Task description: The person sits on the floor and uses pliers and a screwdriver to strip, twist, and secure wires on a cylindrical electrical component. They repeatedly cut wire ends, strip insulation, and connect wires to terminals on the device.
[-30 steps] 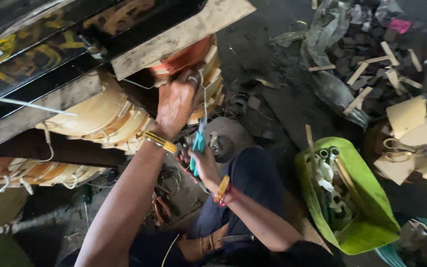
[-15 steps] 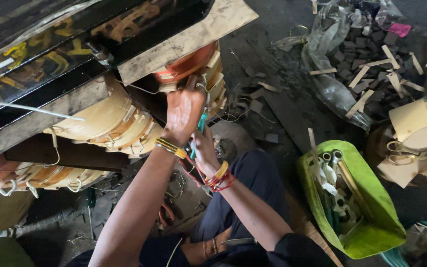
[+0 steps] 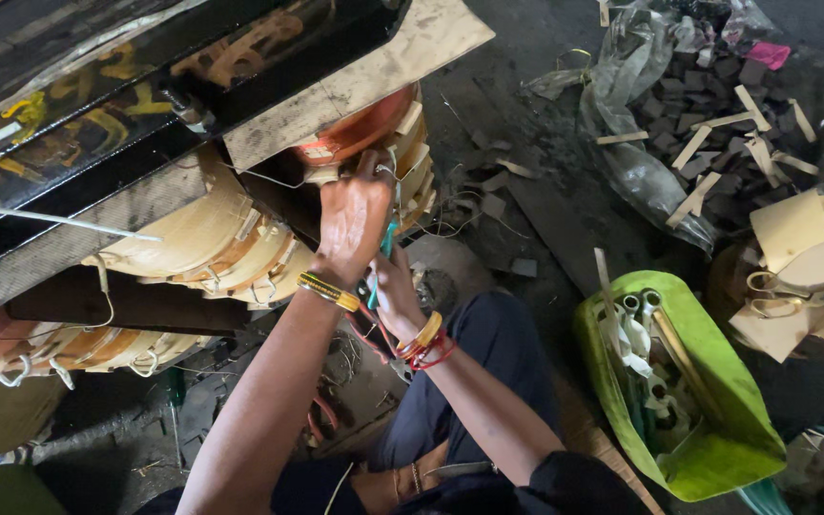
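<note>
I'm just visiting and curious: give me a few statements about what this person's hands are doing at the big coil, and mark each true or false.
1. The left hand rests on the wound coil. True.
2. The right hand holds a teal-handled tool. True.
3. The green bin is empty. False: it holds pale tubes and strips.
4. Both wrists are bare. False: each wears bangles, yellow on the left, yellow and red on the right.
5. A plastic sheet with dark blocks and wooden strips lies on the floor at upper right. True.
</note>
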Demonstrator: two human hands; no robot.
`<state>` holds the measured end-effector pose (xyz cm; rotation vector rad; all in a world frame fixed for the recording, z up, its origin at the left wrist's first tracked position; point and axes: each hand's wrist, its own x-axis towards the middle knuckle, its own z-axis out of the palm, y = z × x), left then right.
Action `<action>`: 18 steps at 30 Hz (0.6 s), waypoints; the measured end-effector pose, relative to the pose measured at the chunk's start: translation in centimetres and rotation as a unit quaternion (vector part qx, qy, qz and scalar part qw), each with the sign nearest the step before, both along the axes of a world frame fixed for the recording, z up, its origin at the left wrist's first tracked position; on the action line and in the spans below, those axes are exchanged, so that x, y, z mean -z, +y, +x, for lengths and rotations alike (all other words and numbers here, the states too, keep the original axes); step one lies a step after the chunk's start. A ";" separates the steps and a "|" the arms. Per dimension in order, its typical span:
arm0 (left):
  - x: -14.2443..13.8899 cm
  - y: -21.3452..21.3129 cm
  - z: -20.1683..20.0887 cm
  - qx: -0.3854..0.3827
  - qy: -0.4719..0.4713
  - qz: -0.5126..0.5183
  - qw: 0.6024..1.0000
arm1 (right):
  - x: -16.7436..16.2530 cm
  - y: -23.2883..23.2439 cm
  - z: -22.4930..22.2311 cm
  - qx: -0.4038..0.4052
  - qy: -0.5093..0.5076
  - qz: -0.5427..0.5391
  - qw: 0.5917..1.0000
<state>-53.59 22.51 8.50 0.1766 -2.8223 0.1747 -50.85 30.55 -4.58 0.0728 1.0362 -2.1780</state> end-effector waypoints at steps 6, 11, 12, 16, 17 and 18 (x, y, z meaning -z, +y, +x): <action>-0.6 0.2 0.1 0.036 0.094 0.013 0.995 | -0.2 -0.1 -0.4 0.005 0.054 -0.080 0.995; -0.9 0.3 0.1 0.039 0.085 0.027 0.995 | 0.2 -0.1 -1.2 0.028 0.023 -0.041 0.999; -0.9 0.3 0.1 0.050 0.112 0.026 0.992 | 0.2 -0.1 -1.4 0.033 0.024 -0.040 0.998; -0.4 0.2 0.2 0.031 0.068 0.017 0.997 | 0.5 1.3 -1.1 0.015 -0.017 -0.045 0.999; -0.2 0.1 0.2 0.028 0.070 -0.004 0.997 | 0.6 2.2 -0.5 0.001 -0.018 -0.058 0.998; 0.0 0.0 0.3 0.025 0.073 -0.026 0.997 | 0.7 3.1 -0.1 -0.013 -0.017 -0.072 0.997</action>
